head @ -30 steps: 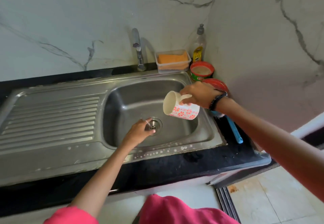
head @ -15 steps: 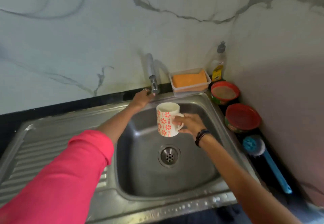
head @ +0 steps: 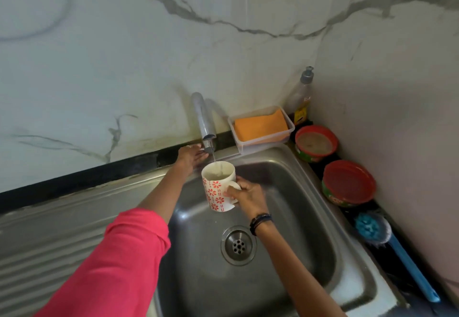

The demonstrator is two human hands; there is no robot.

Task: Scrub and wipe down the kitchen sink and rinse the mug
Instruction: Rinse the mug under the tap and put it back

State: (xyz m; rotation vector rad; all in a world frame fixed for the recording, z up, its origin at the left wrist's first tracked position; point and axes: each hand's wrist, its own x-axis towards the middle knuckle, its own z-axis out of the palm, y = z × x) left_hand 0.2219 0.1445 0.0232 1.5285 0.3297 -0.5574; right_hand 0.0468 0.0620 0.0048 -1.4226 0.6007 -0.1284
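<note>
Right hand (head: 248,196) fingers curl round the handle of the white ceramic mug with red flowers (head: 218,186), upright under the steel tap (head: 203,120) stream, above the steel sink (head: 293,192). Left hand (head: 191,156) fingers extended at the tap base.

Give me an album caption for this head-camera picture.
Right hand holds a flowered mug under the running tap; left hand at its base.

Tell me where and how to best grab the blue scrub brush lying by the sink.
Grip the blue scrub brush at mid-handle, coming from above. It lies flat along the counter by the right wall, bristle head toward the tubs. The long handle is bare and clear of the red-lidded tub.
</note>
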